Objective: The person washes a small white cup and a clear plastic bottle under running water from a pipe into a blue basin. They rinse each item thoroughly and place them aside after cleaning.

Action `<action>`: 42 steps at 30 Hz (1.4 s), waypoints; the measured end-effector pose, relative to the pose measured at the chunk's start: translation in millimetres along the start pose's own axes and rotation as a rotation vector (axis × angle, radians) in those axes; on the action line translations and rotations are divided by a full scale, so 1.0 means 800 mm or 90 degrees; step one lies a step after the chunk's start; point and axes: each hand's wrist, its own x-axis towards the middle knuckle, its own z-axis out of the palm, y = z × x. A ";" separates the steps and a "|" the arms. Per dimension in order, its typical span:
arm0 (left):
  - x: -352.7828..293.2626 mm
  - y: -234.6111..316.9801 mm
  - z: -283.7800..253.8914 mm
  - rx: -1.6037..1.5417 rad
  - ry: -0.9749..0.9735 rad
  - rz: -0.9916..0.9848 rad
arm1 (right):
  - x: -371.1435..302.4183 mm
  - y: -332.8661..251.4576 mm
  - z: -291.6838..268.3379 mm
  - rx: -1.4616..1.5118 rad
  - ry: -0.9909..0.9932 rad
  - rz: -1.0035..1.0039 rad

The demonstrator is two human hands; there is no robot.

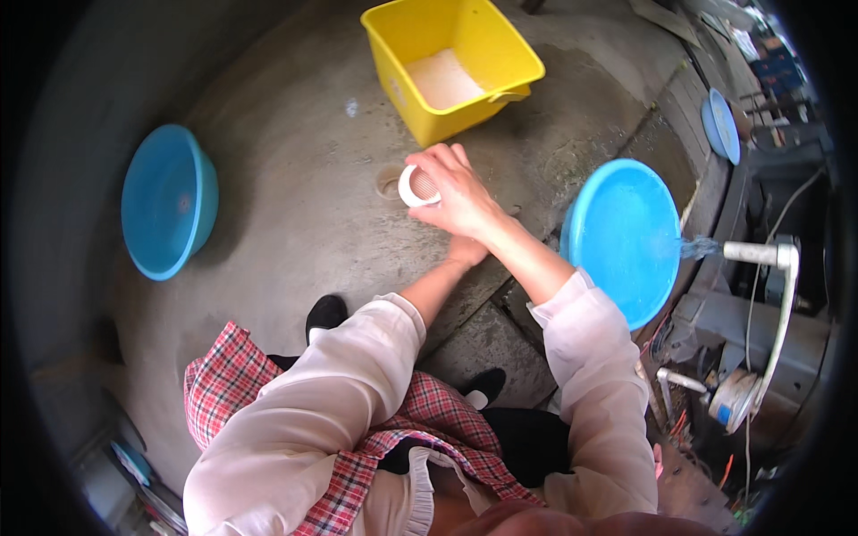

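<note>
My right hand (pixel 454 195) has its fingers curled round a small round white-rimmed piece (pixel 420 186) with a pale ribbed face, shaped like a strainer or cap. Right beside that piece, a round hole (pixel 389 182) shows in the concrete floor. Beneath my right wrist lies my left hand (pixel 467 250), with its fingers mostly hidden, so I cannot see what they hold. Just beyond both hands stands a yellow square bucket (pixel 400 94), with cloudy whitish stuff at its bottom.
To the right, water pours from a white pipe spout (pixel 751 253) into a blue basin (pixel 585 241). Another blue basin (pixel 201 205) stands at the left. A smaller blue basin (pixel 720 127) leans at the far right. Floor slabs (pixel 492 357) meet the concrete near my feet.
</note>
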 end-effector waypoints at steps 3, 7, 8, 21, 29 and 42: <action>-0.001 0.024 0.011 -0.052 -0.097 0.007 | 0.018 0.022 0.033 -0.074 -0.008 -0.008; -0.003 -0.060 0.049 -0.270 -0.011 -0.059 | 0.027 0.016 0.069 -0.169 -0.038 -0.048; -0.002 -0.063 0.051 -0.323 -0.009 -0.084 | 0.027 0.018 0.073 -0.159 -0.038 -0.045; 0.005 0.063 -0.014 -0.832 -0.043 -0.401 | -0.036 0.038 -0.005 -0.107 0.014 0.047; -0.001 0.193 0.003 -0.613 0.042 -0.375 | -0.164 0.053 -0.036 0.060 0.261 0.229; -0.024 0.195 0.037 -0.642 -0.023 -0.375 | -0.177 0.054 -0.046 0.053 0.283 0.416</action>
